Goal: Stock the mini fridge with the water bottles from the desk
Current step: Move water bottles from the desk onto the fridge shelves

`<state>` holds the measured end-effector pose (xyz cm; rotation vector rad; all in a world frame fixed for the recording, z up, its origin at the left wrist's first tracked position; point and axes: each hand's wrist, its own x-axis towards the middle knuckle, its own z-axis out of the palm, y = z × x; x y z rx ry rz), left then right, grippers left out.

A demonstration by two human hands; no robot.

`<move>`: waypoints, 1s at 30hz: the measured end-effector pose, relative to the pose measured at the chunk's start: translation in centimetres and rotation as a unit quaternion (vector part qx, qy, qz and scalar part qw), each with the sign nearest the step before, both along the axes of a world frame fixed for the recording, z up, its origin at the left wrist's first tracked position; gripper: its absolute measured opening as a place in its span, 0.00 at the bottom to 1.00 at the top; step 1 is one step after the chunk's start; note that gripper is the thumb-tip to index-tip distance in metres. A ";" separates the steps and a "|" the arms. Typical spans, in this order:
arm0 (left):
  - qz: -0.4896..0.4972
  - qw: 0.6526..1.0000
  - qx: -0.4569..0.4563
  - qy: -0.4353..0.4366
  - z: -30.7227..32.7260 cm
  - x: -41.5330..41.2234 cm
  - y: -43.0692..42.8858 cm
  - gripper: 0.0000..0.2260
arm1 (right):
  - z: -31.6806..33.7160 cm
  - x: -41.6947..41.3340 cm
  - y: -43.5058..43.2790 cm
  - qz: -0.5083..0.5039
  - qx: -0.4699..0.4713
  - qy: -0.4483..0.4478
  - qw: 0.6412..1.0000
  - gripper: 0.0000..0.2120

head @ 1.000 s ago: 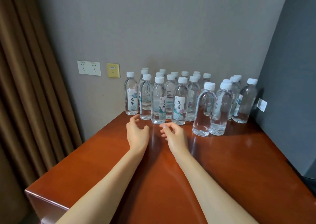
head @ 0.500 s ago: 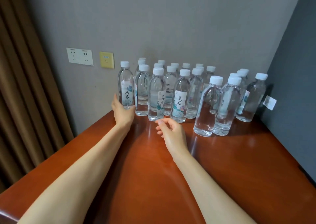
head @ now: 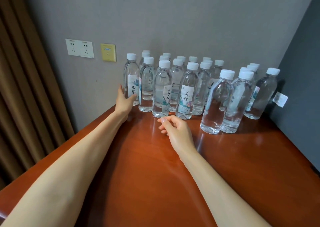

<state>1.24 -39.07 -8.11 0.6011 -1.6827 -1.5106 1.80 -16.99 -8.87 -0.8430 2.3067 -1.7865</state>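
Since half a second ago: left hand (head: 125,100) slid up the leftmost bottle (head: 131,76), now wrapped round its lower half, thumb across the label, fingers behind. Forearm stretched out straight. Right hand (head: 177,131) barely shifted, hovering over desk (head: 155,183) just short of the front row, fingers loosely curled, holding nothing. Hands apart. Other bottles (head: 187,90) upright, clustered along desk's far edge by the wall (head: 173,19).

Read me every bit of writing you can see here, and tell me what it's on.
"美好": label of the front-centre water bottle.
"美好": label of the water bottle to its left.
"无界", probably: label of the leftmost water bottle.
Too blurred: yellow wall plate sticker, white tag on the dark panel, labels' small print.
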 end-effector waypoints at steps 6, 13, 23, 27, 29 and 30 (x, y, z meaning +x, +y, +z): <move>0.067 0.997 -0.029 -0.021 -0.2 0.0 -0.1 0.35 | -0.1 0.2 0.0 0.009 0.002 0.009 1.000 0.08; 0.084 0.993 -0.064 -0.046 -0.2 0.5 0.5 0.31 | 0.0 -0.1 0.0 0.008 -0.022 -0.015 1.000 0.11; 0.092 0.992 -0.069 -0.050 -0.9 4.2 1.7 0.32 | 0.2 0.2 0.3 0.011 -0.026 -0.021 0.999 0.11; 0.085 0.991 -0.091 -0.053 -1.2 6.0 2.9 0.31 | 0.3 0.5 0.6 0.007 -0.036 -0.025 0.999 0.12; 0.073 0.991 -0.102 -0.053 -1.4 6.8 3.3 0.30 | 0.4 0.7 0.7 0.002 -0.046 -0.031 0.998 0.12; 0.063 0.991 -0.104 -0.050 -1.5 7.2 3.5 0.30 | 0.4 0.7 0.8 0.001 -0.053 -0.034 0.998 0.12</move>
